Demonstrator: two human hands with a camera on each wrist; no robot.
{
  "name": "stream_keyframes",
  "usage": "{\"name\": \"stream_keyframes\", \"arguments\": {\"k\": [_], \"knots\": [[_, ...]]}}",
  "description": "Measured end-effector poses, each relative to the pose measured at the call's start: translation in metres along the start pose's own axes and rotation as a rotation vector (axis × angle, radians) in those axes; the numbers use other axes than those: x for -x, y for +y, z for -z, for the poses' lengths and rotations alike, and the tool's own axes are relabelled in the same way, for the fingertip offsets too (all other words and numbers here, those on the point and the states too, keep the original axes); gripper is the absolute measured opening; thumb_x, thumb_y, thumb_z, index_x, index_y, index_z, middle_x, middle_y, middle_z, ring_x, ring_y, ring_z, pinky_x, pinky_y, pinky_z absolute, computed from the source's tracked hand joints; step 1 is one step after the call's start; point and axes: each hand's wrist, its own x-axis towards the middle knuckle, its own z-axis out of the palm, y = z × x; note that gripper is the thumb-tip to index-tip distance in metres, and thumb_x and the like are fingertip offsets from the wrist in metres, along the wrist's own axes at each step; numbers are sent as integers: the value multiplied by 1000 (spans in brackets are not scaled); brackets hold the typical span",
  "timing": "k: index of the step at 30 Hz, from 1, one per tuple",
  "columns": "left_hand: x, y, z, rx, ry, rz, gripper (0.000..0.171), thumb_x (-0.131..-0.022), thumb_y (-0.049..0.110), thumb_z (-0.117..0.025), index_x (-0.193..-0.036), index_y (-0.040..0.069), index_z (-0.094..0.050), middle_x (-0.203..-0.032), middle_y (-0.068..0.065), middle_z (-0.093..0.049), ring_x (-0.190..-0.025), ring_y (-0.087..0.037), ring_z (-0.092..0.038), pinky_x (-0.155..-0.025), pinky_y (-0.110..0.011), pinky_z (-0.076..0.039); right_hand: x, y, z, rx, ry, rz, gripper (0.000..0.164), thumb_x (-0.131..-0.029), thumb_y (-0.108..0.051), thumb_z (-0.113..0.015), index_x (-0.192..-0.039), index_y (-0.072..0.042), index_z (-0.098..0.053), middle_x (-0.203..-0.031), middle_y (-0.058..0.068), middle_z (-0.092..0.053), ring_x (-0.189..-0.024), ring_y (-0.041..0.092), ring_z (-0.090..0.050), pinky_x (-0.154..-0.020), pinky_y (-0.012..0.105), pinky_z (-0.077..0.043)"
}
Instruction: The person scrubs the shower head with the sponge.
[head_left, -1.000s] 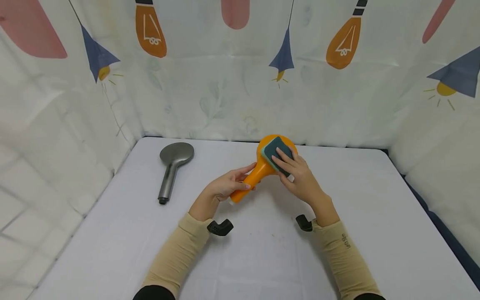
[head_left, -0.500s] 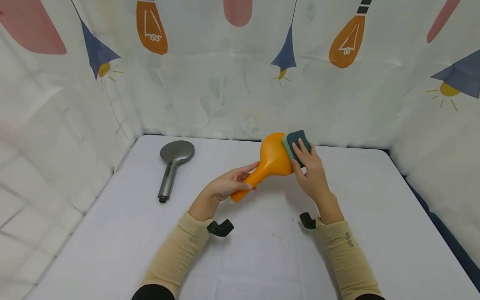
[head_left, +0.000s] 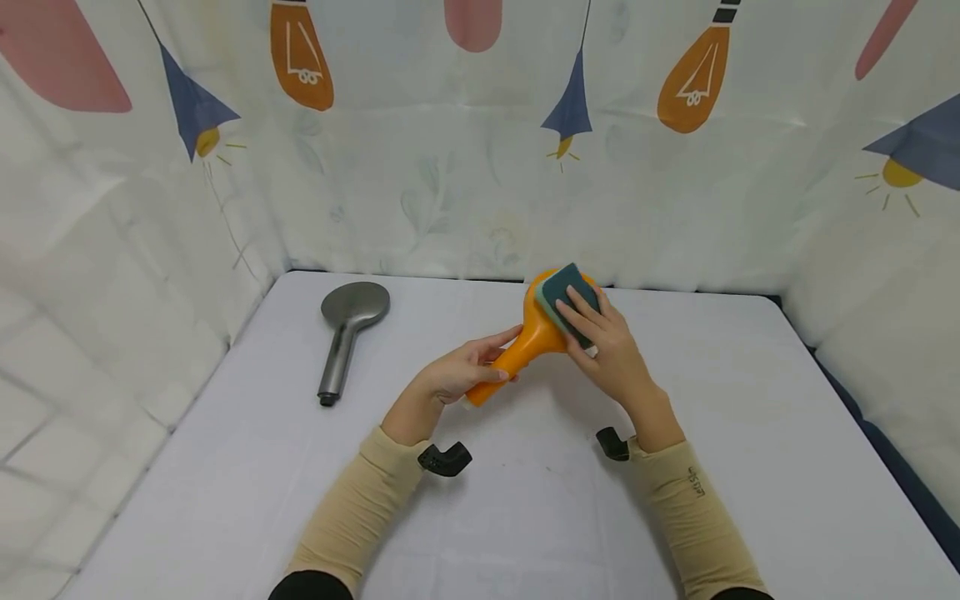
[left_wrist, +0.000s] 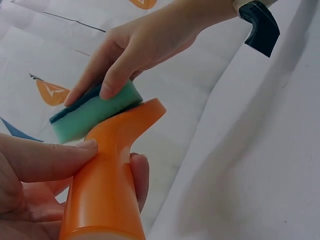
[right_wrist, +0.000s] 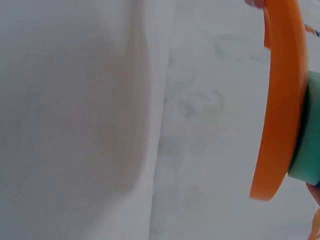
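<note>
My left hand grips the handle of an orange shower head, held tilted above the table. In the left wrist view, the thumb and fingers wrap around the orange handle. A green sponge with a dark scouring layer lies against the back of the shower head's round part. My right hand holds this sponge, fingers spread over its dark side and thumb at its edge. The right wrist view shows the orange rim edge-on, the sponge beside it; most of the right hand is out of that frame.
A grey metallic shower head lies on the white-covered table to the left, its handle toward me. A pale curtain printed with lamps and bulbs hangs behind the table. Black camera mounts stick out at both wrists.
The sponge in my right hand slid right to the shower head's edge, then came back left over its middle. My left hand and the orange shower head stay nearly still.
</note>
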Motion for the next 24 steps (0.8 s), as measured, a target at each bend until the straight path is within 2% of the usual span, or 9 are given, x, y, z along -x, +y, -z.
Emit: {"name": "stream_keyframes", "arguments": {"k": [5, 8, 10, 14, 18, 21, 24], "knots": [[0, 0, 0, -1, -10, -22, 73, -97, -7, -52, -162, 2, -19, -127, -30, -56, -112, -52, -54, -85, -28, -46, 8, 22, 10, -38, 84, -263, 52, -96, -1, -64, -147, -2, -54, -154, 16, -46, -143, 53, -32, -111, 70, -27], [1, 2, -2, -2, -9, -25, 74, -97, -6, -53, -162, 3, -20, -129, -29, -57, -111, -47, -56, -86, -29, -45, 9, 25, 11, -43, 120, -341, 52, -99, -5, -58, -150, -2, -50, -155, 15, -45, -144, 54, -31, -111, 71, -26], [2, 4, -4, -4, -18, -25, 74, -97, -4, -54, -162, 3, -20, -131, -32, -54, -112, -49, -55, -86, -29, -45, 8, 22, 9, -26, 128, -320, 51, -100, -6, -56, -150, -1, -49, -155, 16, -45, -144, 54, -30, -112, 71, -24], [2, 2, -5, -3, -40, -36, 74, -97, 0, -55, -162, 4, -20, -126, -30, -57, -108, -48, -54, -83, -28, -44, 3, 10, -1, 26, 121, -176, 45, -102, -11, -55, -145, 1, -55, -154, 20, -45, -142, 56, -31, -110, 72, -26], [0, 1, -6, -8, -46, -16, 73, -99, -1, -54, -162, 3, -20, -129, -29, -56, -110, -46, -56, -85, -28, -45, -1, -6, -8, 53, 71, -58, 41, -109, -28, -48, -139, -3, -59, -160, 19, -37, -143, 54, -31, -104, 70, -29], [-1, 2, -8, -12, -40, 17, 72, -99, -4, -53, -163, 3, -19, -136, -33, -51, -117, -52, -53, -89, -29, -45, -3, -14, -7, 84, 21, -43, 41, -109, -33, -47, -139, -6, -56, -161, 16, -37, -146, 48, -30, -100, 68, -29], [-2, 4, -10, -17, -32, 25, 72, -100, -7, -51, -163, 2, -17, -138, -37, -48, -119, -56, -50, -90, -29, -45, -5, -14, -2, 130, -40, -92, 45, -107, -26, -51, -148, -7, -49, -160, 13, -40, -148, 43, -28, -100, 67, -30]]}}
